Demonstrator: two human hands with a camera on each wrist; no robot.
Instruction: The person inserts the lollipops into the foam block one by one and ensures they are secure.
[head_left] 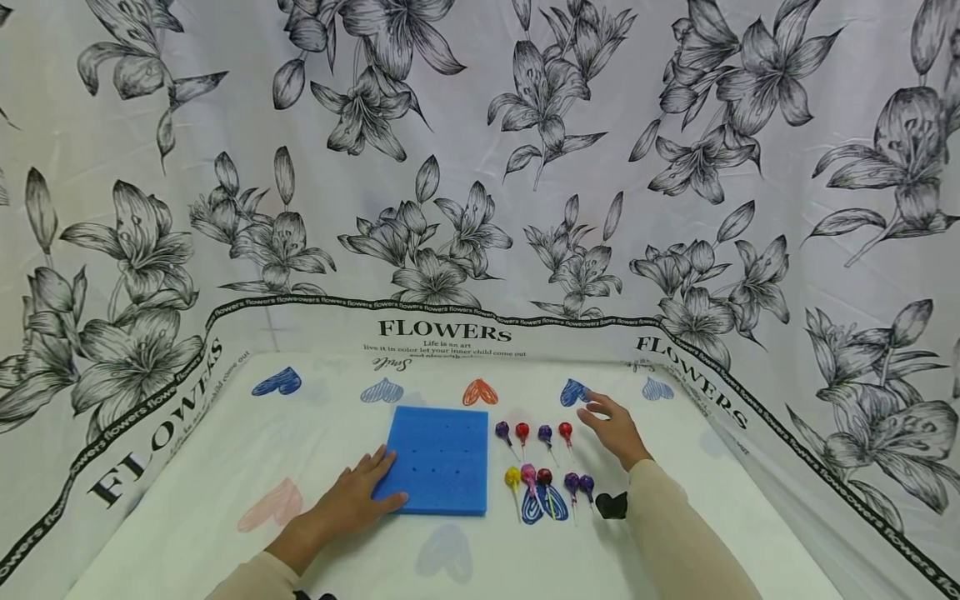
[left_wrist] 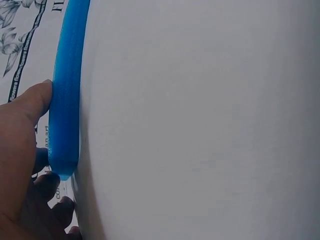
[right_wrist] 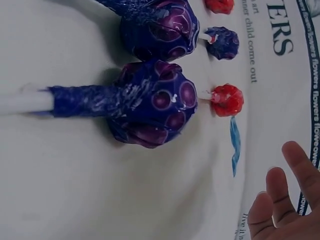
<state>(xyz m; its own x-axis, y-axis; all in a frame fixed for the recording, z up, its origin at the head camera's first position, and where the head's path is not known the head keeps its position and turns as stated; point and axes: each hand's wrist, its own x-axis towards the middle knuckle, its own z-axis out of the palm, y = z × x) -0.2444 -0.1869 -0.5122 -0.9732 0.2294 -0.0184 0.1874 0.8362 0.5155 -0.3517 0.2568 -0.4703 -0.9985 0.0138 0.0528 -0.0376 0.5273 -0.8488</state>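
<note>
On a white tablecloth (head_left: 225,467) printed with coloured hearts, backed by white drapery bearing black lily prints (head_left: 450,167). At left, left hand (head_left: 352,500), fingers straight, pressing the near-left corner of a flat blue square foam block with small holes (head_left: 442,454). Just right of block, two rows of wrapped lollipops, purple, red and yellow (head_left: 543,458), lying flat. At right, right hand (head_left: 615,429), fingers spread and holding nothing, hovering beside the far row. Bare cloth along the near edge and far left.

Table (head_left: 187,533) bears foam block (head_left: 438,458), 9 lollipops (head_left: 545,477)
</note>
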